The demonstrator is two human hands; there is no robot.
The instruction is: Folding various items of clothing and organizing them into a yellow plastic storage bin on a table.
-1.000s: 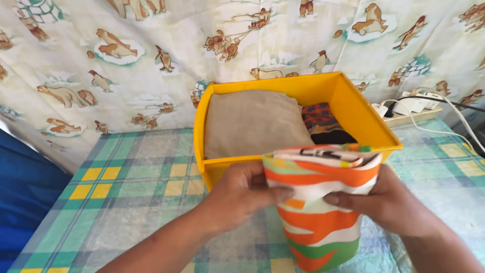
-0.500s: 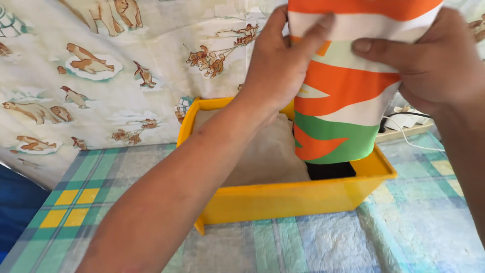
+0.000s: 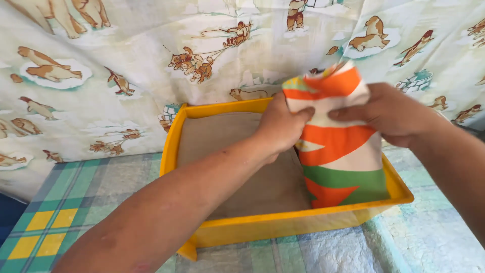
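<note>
Both hands grip a folded cloth (image 3: 339, 146) striped in orange, white and green, holding it upright by its top edge over the right side of a yellow bin (image 3: 283, 225). The left hand (image 3: 279, 126) is closed on the cloth's upper left corner, thumb across the front and fingers behind; the right hand (image 3: 391, 114) is closed on the upper right, its fingers pressed across the front of the fabric. The cloth's lower end reaches down inside the bin, against the right wall and just behind the near wall, so the bottom fold is hidden by the rim. Beside it, filling the left and middle of the bin, lies a flat folded beige cloth (image 3: 237, 167), and the striped cloth's left edge touches or nearly touches it; I cannot tell which. The left forearm crosses over the beige cloth from the lower left. The bin sits on a bench covered with a checked cover (image 3: 86, 197) in green, blue and yellow squares. Behind the bin hangs a pale curtain (image 3: 126, 60) printed with polar bears, penguins, sled dogs and igloos, its lower edge meeting the bench just behind the bin's far wall
</note>
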